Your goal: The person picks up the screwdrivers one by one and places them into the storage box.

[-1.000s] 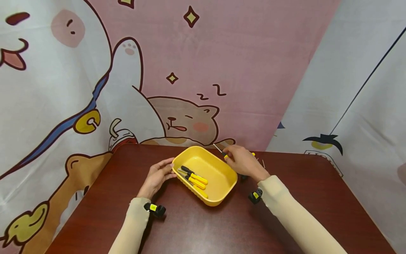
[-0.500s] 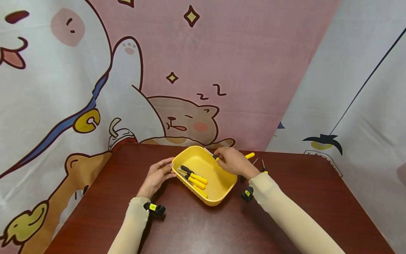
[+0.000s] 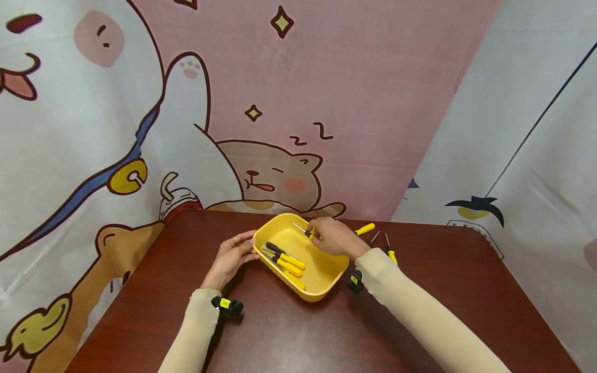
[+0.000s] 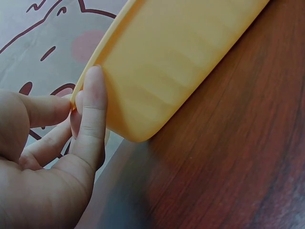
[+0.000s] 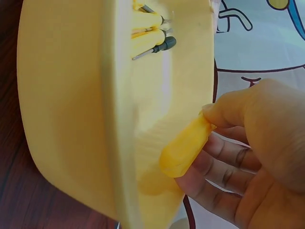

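Note:
My left hand (image 3: 229,263) pinches the left rim of a yellow plastic bin (image 3: 322,267); in the left wrist view its thumb and fingers (image 4: 93,102) lie on either side of the rim. Over the bin's far right part, my right hand (image 3: 333,237) holds a screwdriver (image 5: 186,145) by its yellow handle, the metal shaft pointing to the far left. Several screwdrivers (image 3: 288,265) with yellow and black handles lie along the bin's left side. The fingers hide part of the held handle in the head view.
To the right of the bin, more screwdrivers lie on the brown table (image 3: 280,336): one yellow handle (image 3: 365,228), a shaft (image 3: 374,239) partly hidden, and a yellow-and-black screwdriver (image 3: 390,249). A printed cartoon cloth (image 3: 373,103) hangs right behind the table.
My right hand has moved left with the screwdriver, from the bin's right rim to over its inside. The screwdrivers on the right have come into fuller sight. My left hand stays put.

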`<state>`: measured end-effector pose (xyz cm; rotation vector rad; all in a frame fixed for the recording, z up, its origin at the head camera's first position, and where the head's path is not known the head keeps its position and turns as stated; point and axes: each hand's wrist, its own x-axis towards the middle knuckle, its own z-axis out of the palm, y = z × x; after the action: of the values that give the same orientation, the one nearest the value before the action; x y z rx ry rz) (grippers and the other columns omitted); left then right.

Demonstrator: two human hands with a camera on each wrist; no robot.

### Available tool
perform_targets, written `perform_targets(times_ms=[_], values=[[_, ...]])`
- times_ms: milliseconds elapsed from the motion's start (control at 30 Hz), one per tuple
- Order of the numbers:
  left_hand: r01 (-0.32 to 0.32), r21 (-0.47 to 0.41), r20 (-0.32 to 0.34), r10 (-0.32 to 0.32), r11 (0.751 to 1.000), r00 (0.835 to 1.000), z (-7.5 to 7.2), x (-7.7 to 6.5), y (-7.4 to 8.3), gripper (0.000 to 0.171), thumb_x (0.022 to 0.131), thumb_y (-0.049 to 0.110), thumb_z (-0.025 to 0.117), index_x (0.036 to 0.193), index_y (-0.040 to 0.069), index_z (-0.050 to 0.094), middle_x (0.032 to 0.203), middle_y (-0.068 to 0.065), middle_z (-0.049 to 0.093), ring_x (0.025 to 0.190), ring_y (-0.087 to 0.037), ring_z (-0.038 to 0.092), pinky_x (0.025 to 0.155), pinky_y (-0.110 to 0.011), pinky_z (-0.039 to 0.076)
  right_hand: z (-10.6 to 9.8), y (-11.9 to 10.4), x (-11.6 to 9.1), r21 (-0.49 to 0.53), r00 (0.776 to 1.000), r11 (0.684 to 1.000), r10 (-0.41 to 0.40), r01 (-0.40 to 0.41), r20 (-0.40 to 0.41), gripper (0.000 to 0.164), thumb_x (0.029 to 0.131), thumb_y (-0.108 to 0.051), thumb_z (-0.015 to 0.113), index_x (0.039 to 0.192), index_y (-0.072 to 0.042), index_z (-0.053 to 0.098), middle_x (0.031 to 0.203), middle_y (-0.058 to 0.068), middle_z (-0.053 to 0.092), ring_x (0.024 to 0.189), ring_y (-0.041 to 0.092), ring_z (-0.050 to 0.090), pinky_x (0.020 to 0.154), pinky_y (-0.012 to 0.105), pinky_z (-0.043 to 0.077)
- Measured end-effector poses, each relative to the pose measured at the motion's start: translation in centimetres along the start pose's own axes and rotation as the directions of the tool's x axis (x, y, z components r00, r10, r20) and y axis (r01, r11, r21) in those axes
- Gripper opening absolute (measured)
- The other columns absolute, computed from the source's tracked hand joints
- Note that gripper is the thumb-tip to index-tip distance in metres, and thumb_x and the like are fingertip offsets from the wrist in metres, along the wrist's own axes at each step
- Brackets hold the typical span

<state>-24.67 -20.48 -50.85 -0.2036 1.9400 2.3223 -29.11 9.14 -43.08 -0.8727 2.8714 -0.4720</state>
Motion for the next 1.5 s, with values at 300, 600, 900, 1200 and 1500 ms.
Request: perform_targets(times_ms=[300,600,900,1200,1500], values=[[-0.017,-0.033,0.020,0.018,0.999,1.000,0.1,0.1,-0.1,0.041,0.103,0.006,0.059,0.143,0.001,0.056,0.124,-0.025,0.059,0.082,-0.016,0.066,0.075,-0.029,0.065,0.2,-0.8,1.1,-0.020,0.995,1.000,-0.006,0.008,0.097,0.030,0.098,-0.021,0.069,0.128,-0.014,0.069,0.102,-0.001,0.069,0.083,0.013,0.060,0.080,0.028,0.058],[-0.009,-0.020,0.007,0.009,1.000,1.000,0.0,0.1,-0.1,0.039,0.103,0.007,0.060,0.142,0.003,0.058,0.122,-0.023,0.060,0.083,-0.017,0.066,0.076,-0.030,0.065,0.6,-1.6,2.6,-0.068,0.982,0.994,-0.070,0.083,0.177,0.030,0.099,-0.018,0.066,0.128,-0.013,0.069,0.095,0.000,0.067,0.075,0.013,0.058,0.068,0.024,0.051],[-0.011,-0.028,0.004,0.011,1.000,1.000,0.0,-0.1,-0.1,0.039,0.104,0.007,0.059,0.142,0.002,0.058,0.122,-0.023,0.059,0.083,-0.017,0.065,0.075,-0.029,0.065,1.4,-2.4,4.1,-0.128,0.966,0.988,-0.051,0.086,0.255,0.026,0.101,-0.021,0.064,0.125,-0.015,0.070,0.096,-0.002,0.066,0.080,0.013,0.057,0.071,0.024,0.051],[-0.015,-0.015,0.021,0.015,1.000,1.000,-0.1,0.1,0.0,0.042,0.103,0.008,0.060,0.144,0.001,0.055,0.121,-0.022,0.060,0.083,-0.016,0.065,0.076,-0.028,0.065,2.0,-3.0,5.4,-0.148,0.952,0.986,-0.033,0.082,0.306,0.026,0.100,-0.019,0.062,0.124,-0.014,0.070,0.104,-0.002,0.068,0.081,0.013,0.057,0.074,0.025,0.051],[-0.002,-0.019,0.016,0.002,1.000,1.000,0.0,0.0,0.1,0.040,0.104,0.009,0.060,0.143,0.003,0.057,0.129,-0.026,0.058,0.083,-0.015,0.066,0.076,-0.029,0.065,2.6,-3.5,6.0,-0.106,0.939,0.993,-0.020,0.060,0.343,0.029,0.096,-0.017,0.066,0.125,-0.012,0.070,0.106,0.000,0.067,0.081,0.014,0.058,0.067,0.022,0.050]])
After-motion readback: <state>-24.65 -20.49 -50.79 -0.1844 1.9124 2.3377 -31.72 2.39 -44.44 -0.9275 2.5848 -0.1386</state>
